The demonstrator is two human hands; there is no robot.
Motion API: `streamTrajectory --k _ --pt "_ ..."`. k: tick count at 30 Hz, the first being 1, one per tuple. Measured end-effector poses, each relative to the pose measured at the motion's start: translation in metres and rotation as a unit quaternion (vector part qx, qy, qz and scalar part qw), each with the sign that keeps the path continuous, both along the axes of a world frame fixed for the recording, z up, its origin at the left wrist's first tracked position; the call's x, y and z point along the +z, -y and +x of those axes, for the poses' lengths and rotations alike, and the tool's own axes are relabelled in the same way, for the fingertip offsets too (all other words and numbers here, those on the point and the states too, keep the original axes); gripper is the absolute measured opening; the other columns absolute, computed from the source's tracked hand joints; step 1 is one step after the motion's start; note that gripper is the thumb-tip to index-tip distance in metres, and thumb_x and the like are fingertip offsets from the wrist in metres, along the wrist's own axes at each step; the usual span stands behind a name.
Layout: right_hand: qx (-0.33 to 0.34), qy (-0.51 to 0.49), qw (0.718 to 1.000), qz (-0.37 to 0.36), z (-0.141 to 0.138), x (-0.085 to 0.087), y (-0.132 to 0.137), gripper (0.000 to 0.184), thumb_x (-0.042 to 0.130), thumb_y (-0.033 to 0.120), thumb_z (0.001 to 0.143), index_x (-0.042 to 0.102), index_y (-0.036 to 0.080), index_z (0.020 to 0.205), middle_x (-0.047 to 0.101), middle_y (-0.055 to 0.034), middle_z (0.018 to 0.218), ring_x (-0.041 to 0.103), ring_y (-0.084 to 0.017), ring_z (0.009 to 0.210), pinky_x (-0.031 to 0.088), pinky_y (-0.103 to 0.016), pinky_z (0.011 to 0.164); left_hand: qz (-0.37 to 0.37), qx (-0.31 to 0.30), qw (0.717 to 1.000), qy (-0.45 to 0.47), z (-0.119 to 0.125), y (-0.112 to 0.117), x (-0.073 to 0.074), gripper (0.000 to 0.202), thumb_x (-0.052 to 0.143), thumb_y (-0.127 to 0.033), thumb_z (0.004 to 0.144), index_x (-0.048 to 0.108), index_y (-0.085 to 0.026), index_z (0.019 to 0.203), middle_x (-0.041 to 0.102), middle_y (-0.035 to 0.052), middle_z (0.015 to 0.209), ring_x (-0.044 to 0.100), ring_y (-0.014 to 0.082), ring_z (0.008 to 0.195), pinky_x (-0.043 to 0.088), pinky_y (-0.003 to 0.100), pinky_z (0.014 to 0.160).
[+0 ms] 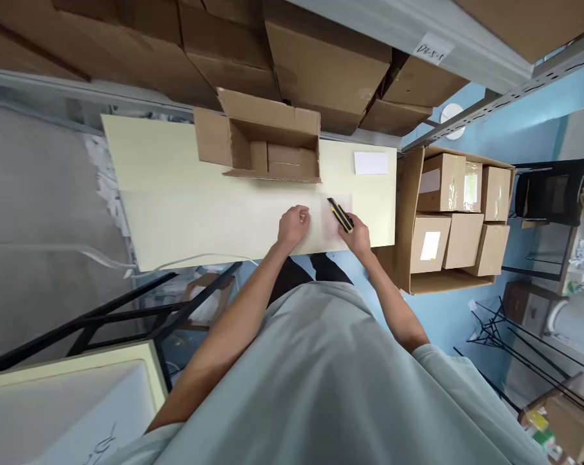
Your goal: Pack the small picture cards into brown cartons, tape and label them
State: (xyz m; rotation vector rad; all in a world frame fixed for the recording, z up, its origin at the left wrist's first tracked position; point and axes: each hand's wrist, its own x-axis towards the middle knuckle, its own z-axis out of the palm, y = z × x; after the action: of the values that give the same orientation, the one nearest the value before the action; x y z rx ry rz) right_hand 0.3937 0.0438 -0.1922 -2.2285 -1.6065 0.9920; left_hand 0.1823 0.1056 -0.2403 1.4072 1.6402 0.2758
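Fingers point(352, 230) of the right hand point(358, 239) are clamped on a slim black-and-yellow utility knife point(339, 214), slanted with its tip near the open cardboard box's point(275, 117) front-right corner; the left hand point(293, 226), in front of the box, has its fingers curled loosely together. The pale counter point(176, 206) stretches well left of the box; its right edge, nearer the box, meets a large carton point(407, 206).

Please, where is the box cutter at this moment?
In the head view, the box cutter is right of centre, in the right hand, over the pale tabletop.
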Motion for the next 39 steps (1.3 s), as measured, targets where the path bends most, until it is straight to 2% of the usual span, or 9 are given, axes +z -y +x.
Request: streamTrajectory --k 4,7,12,17,25,33,39 --pt "0.069 0.059 0.996 -0.022 -0.028 -0.021 -0.013 0.057 0.055 0.027 0.106 0.053 0.013 0.162 0.069 -0.0167 0.155 0.070 -0.030 0.138 0.055 -0.041 0.121 0.036 -0.017 0.999 -0.032 0.012 -0.025 -0.020 0.030 0.055 -0.021 0.099 0.077 -0.018 0.120 0.080 0.0149 0.128 0.075 0.0280 0.110 0.054 0.037 0.108" --pt "0.102 0.085 0.991 -0.034 -0.038 -0.028 -0.026 0.062 0.051 0.027 0.109 0.045 0.012 0.169 0.068 -0.0184 0.152 0.071 -0.031 0.135 0.057 -0.042 0.119 0.021 0.001 0.999 -0.039 0.015 -0.040 -0.028 0.025 0.057 -0.023 0.101 0.077 -0.019 0.114 0.081 0.0132 0.121 0.074 0.0282 0.113 0.054 0.036 0.107" --pt "0.114 0.108 0.985 -0.069 -0.046 -0.027 -0.032 0.063 0.046 0.027 0.111 0.042 0.014 0.173 0.067 -0.0192 0.146 0.073 -0.033 0.126 0.060 -0.044 0.112 -0.017 0.058 0.997 -0.056 0.019 -0.054 -0.036 0.017 0.066 -0.035 0.103 0.075 -0.021 0.100 0.082 0.0116 0.111 0.074 0.0289 0.107 0.055 0.038 0.101" --pt "0.115 0.114 0.984 -0.072 -0.053 -0.025 -0.030 0.064 0.042 0.028 0.113 0.037 0.013 0.175 0.065 -0.0206 0.146 0.073 -0.034 0.121 0.061 -0.046 0.108 -0.015 0.075 0.994 -0.073 0.023 -0.059 -0.041 0.019 0.069 -0.038 0.102 0.074 -0.021 0.096 0.081 0.0112 0.106 0.074 0.0289 0.106 0.056 0.040 0.103" --pt "0.101 0.106 0.987 -0.063 -0.060 -0.029 -0.027 0.064 0.038 0.029 0.114 0.033 0.014 0.176 0.063 -0.0210 0.145 0.073 -0.034 0.114 0.062 -0.048 0.104 -0.026 0.100 0.992 -0.078 0.026 -0.063 -0.049 0.018 0.071 -0.039 0.098 0.076 -0.021 0.096 0.081 0.0127 0.109 0.073 0.0308 0.110 0.057 0.045 0.105" --pt "0.110 0.113 0.987 -0.041 -0.058 -0.034 -0.028 0.065 0.032 0.031 0.116 0.025 0.018 0.180 0.062 -0.0215 0.145 0.073 -0.033 0.116 0.063 -0.046 0.102 -0.026 0.111 0.991 -0.074 0.025 -0.063 -0.057 0.017 0.072 -0.039 0.097 0.074 -0.024 0.090 0.081 0.0111 0.108 0.073 0.0311 0.112 0.056 0.043 0.105" --pt "0.116 0.114 0.984 -0.073 -0.060 -0.029 -0.029 0.063 0.036 0.028 0.116 0.030 0.017 0.177 0.063 -0.0214 0.142 0.074 -0.033 0.114 0.063 -0.048 0.103 -0.027 0.102 0.991 -0.078 0.025 -0.065 -0.057 0.018 0.074 -0.040 0.095 0.074 -0.022 0.092 0.080 0.0117 0.108 0.072 0.0300 0.110 0.055 0.043 0.106"
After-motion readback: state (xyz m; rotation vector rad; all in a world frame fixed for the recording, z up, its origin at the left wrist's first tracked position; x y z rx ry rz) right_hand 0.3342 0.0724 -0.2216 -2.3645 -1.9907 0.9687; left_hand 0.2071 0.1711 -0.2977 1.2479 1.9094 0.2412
